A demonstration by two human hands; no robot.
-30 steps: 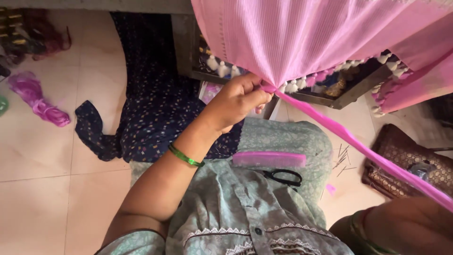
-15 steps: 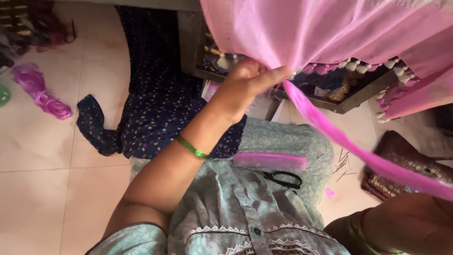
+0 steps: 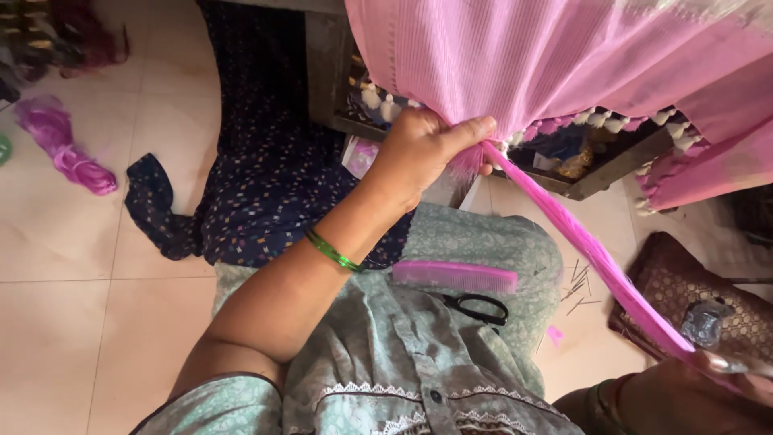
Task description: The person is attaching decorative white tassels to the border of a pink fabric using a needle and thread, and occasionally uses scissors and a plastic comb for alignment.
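Note:
My left hand pinches the lower edge of a pink cloth that hangs in front of me, right where a taut bundle of pink threads leaves it. The bundle runs down to the lower right, where my right hand grips its other end at the frame's corner. A green bangle circles my left wrist. On my lap lie a pink comb and black scissors.
A dark blue printed cloth lies on the tiled floor. A purple thread bundle lies far left. A brown pouch and scattered pins are at the right. A wooden tray of tassels sits behind the pink cloth.
My left hand has risen and shifted along the cloth's edge, keeping its pinch. The thread bundle stays stretched to my right hand.

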